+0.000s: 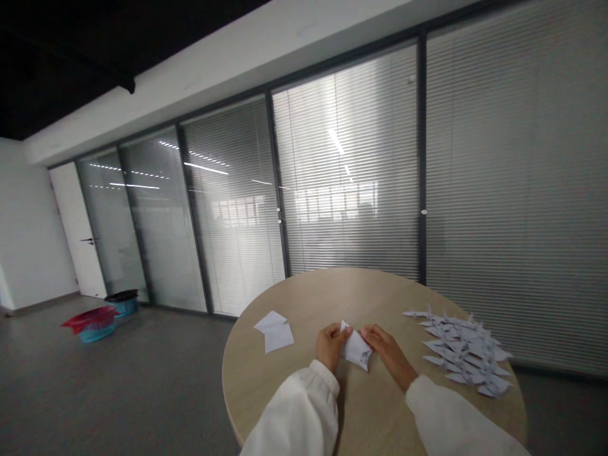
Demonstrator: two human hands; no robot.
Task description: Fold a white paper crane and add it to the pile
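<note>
A partly folded white paper [356, 348] is held between both hands above a round wooden table [308, 297]. My left hand [330, 345] pinches its left edge, fingers closed on it. My right hand [387, 348] grips the right side of the same paper, fingers closed too. Both arms wear white sleeves. Loose flat white paper sheets [274, 330] lie on the table to the left of my left hand. Several folded paper cranes [463, 351] are spread in a pile on the table to the right of my right hand.
Behind the table runs a glass wall with shut blinds [356, 177]. On the grey floor at far left stand a red basket on a blue tub [92, 322] and a dark-rimmed bin [122, 301]. A white door [78, 234] is at the far left.
</note>
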